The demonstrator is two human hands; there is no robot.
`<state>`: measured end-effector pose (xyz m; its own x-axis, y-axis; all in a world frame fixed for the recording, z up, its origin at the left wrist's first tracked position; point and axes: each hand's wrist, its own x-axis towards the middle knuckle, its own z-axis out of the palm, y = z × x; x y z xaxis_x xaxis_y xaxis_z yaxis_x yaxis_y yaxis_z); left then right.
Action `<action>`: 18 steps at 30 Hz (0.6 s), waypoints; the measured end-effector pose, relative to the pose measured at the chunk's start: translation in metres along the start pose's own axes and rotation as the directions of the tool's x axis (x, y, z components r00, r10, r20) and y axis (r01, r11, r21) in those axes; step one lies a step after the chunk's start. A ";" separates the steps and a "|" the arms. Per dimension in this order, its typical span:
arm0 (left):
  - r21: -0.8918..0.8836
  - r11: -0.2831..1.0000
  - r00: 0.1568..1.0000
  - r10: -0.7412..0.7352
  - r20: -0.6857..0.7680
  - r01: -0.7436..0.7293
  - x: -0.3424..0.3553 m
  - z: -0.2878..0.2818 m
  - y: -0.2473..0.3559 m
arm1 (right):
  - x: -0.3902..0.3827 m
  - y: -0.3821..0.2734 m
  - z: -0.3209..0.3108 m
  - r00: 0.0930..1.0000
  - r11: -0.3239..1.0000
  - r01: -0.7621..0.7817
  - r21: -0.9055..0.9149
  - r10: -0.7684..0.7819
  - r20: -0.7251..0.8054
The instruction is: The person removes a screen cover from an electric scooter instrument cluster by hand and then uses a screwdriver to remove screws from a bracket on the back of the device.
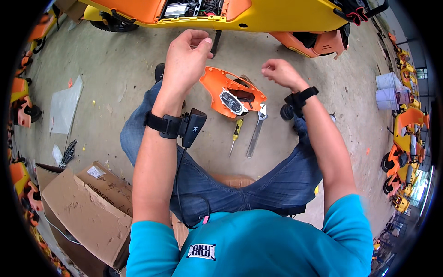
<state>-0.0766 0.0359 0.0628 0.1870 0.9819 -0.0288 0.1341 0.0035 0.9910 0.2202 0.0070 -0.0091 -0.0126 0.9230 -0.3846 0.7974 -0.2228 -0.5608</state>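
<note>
My left hand [188, 54] is raised at the lower edge of a yellow and orange scooter [277, 22], its fingers curled in toward the thumb. Whatever they may hold is hidden. To the right, my right hand [282, 74] hangs in the air, fingertips drawn together; nothing can be made out in them. Between the hands, an orange plastic cover [216, 87] lies on the floor with a display panel [232, 102] fixed in it. Just below it are a yellow-handled screwdriver [236, 129] and a metal adjustable wrench [255, 136].
The scooter's open compartment shows a silver box [177, 10] and wiring. Opened cardboard boxes [83, 203] stand at the lower left, below a pale flat sheet [64, 108]. White buckets [386, 94] are at the right, near a row of parked scooters [406, 147].
</note>
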 end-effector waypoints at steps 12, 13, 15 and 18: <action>0.028 1.000 0.998 -0.009 0.070 0.007 0.006 0.019 -0.002 | 0.013 0.044 0.172 0.929 0.938 -0.346 0.014 0.341 0.147; 0.033 0.999 0.997 -0.014 0.073 0.011 0.005 0.019 -0.002 | 0.012 0.044 0.164 0.920 0.918 -0.368 0.150 0.336 0.199; 0.080 0.997 0.997 -0.026 0.077 0.020 0.004 0.017 -0.005 | 0.005 0.035 0.135 0.904 0.818 -0.408 0.405 0.303 0.300; 0.224 0.971 0.983 -0.113 0.147 0.079 0.003 0.019 -0.011 | -0.018 0.010 0.074 0.969 0.628 -0.243 0.740 0.122 0.214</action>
<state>-0.0585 0.0356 0.0497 0.3113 0.9368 -0.1598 0.3629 0.0382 0.9310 0.1839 -0.0351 -0.0620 -0.0443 0.8000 -0.5984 0.0572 -0.5960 -0.8010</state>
